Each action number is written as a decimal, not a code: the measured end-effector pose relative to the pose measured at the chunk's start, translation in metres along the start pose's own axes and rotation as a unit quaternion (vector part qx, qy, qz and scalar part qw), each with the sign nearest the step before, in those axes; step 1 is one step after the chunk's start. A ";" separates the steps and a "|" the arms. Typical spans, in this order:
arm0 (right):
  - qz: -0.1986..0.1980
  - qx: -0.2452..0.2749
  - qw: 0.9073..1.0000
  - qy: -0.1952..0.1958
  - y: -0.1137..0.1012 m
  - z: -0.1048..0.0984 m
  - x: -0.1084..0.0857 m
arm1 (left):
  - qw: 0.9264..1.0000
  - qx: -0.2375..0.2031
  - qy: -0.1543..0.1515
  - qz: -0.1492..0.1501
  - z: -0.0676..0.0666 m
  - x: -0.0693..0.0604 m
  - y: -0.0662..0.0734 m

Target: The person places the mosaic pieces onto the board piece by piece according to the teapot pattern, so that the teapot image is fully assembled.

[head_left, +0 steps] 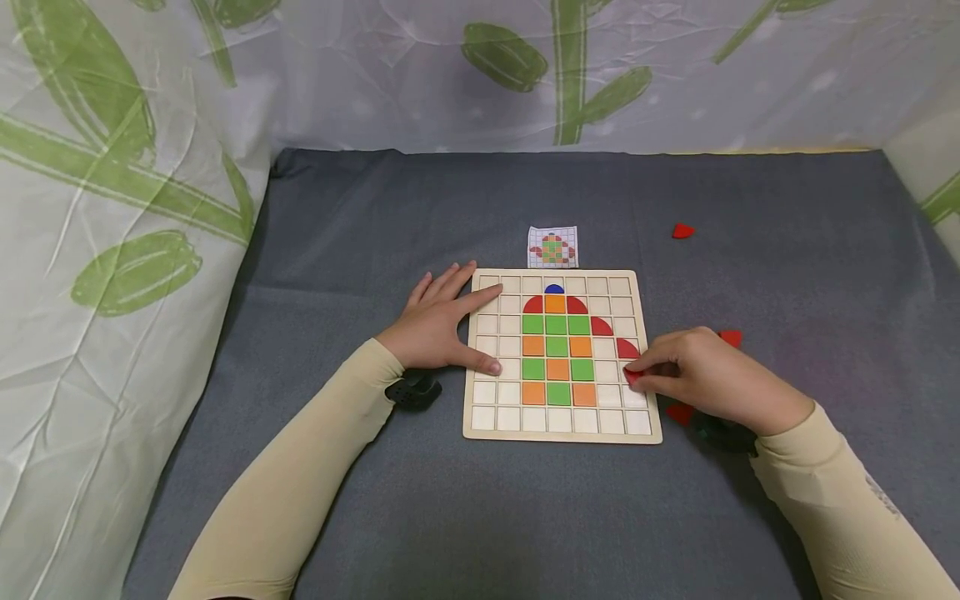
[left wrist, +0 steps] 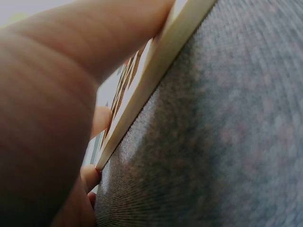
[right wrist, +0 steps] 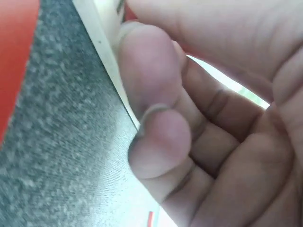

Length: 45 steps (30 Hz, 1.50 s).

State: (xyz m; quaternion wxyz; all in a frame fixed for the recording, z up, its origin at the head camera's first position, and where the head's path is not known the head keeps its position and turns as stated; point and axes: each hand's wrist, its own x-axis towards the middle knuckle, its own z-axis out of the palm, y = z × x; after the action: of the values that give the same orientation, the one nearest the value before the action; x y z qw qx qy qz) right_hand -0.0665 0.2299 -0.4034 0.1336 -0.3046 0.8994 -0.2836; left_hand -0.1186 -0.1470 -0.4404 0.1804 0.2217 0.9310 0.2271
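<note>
A wooden grid board (head_left: 558,437) lies flat on the cloth, partly filled with green and orange squares, red quarter-circles and a blue half-circle (head_left: 554,289) at the top. With fingers spread, my left hand (head_left: 431,329) rests on its left edge; thumb and index finger lie on the grid. The left wrist view shows the board's side (left wrist: 156,66) beside that hand. At the right edge, my right hand (head_left: 708,379) pinches a red tile (head_left: 633,376) between thumb and fingers, just below a placed red quarter-circle (head_left: 627,348). Fingers largely hide this tile in the right wrist view.
Touching or nearly touching the board's far edge is a small printed pattern card (head_left: 552,247). Loose red tiles lie to the right: one farther back (head_left: 682,231), one behind the right hand (head_left: 731,338), one under its wrist (head_left: 680,413). A leaf-patterned curtain (head_left: 420,108) borders the dark cloth.
</note>
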 end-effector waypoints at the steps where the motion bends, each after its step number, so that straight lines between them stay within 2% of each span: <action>1: -0.003 -0.004 1.000 0.003 0.000 0.001 0.001 | 1.000 0.000 0.000 0.001 0.000 0.000 0.000; 10: -0.030 -0.034 0.998 0.035 -0.004 0.005 0.004 | 1.000 0.002 -0.001 0.002 -0.001 0.000 0.001; 13: -0.022 -0.042 0.998 0.041 -0.005 0.007 0.005 | 1.000 0.003 -0.001 0.001 -0.001 0.000 0.001; 15: -0.003 -0.043 0.998 0.042 -0.006 0.008 0.006 | 1.000 0.002 -0.001 0.001 -0.001 0.000 0.002; 20: 0.048 -0.030 0.998 0.033 -0.009 0.007 0.004 | 1.000 0.001 -0.001 0.001 0.000 0.000 0.001; 25: 0.045 -0.021 0.999 0.020 -0.007 -0.003 -0.003 | 1.000 0.000 -0.003 0.002 0.001 0.001 0.001; 30: 0.080 -0.011 0.996 -0.030 -0.003 -0.013 -0.014 | 1.000 -0.001 -0.003 -0.002 0.000 0.001 0.001; 35: 0.108 -0.004 0.992 -0.070 0.001 -0.013 -0.023 | 1.000 0.002 -0.002 -0.006 0.000 0.001 -0.001; 42: 0.092 -0.009 0.994 -0.061 0.002 -0.008 -0.036 | 1.000 0.004 -0.003 -0.005 0.000 0.000 0.000; 45: 0.097 -0.012 0.993 -0.060 0.001 -0.006 -0.041 | 1.000 0.006 -0.003 -0.003 -0.001 0.000 0.000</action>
State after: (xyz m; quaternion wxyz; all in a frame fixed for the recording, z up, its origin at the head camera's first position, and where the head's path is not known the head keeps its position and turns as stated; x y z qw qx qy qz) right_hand -0.0372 0.2587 -0.3963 0.2110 -0.2337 0.9184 -0.2395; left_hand -0.1191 -0.1469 -0.4398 0.1828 0.2206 0.9324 0.2203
